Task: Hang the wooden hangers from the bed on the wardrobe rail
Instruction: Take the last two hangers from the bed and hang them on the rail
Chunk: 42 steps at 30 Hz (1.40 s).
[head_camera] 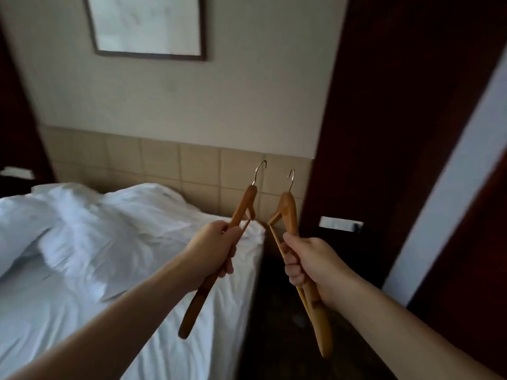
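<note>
I hold one wooden hanger in each hand, both raised above the right edge of the bed [82,270]. My left hand [211,250] is closed around the left hanger [244,207], whose metal hook points up and whose lower arm hangs down past my wrist. My right hand [310,264] grips the right hanger [288,212] by its arm and bar, hook also pointing up. The two hangers stand side by side without touching. No wardrobe rail is in view.
The bed has rumpled white sheets and a pillow [16,229] at the left. A dark wooden panel [384,105] rises at the right, with a white strip [452,174] beside it. Dark floor [274,325] lies between bed and panel. A framed picture [148,26] hangs on the wall.
</note>
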Each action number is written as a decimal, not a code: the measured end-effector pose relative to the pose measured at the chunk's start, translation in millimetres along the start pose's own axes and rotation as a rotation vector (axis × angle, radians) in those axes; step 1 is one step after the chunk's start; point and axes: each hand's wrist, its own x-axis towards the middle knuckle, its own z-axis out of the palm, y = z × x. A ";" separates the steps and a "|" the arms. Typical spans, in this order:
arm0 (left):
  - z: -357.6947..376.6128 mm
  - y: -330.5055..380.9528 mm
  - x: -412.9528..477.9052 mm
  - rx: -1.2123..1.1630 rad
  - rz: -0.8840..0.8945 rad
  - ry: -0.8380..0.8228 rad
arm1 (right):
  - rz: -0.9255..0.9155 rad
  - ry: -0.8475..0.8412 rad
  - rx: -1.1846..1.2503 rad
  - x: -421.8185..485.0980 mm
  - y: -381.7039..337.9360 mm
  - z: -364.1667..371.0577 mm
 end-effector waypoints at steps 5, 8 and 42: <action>117.6 59.3 -11.1 0.036 0.079 -0.252 | -0.007 0.215 0.130 -69.2 -6.4 -119.1; 192.7 96.5 -34.2 0.072 0.117 -0.398 | -0.031 0.373 0.180 -119.8 -8.0 -187.7; 605.0 307.2 -285.4 0.001 0.481 -1.612 | -0.281 1.423 0.485 -503.7 -12.1 -402.7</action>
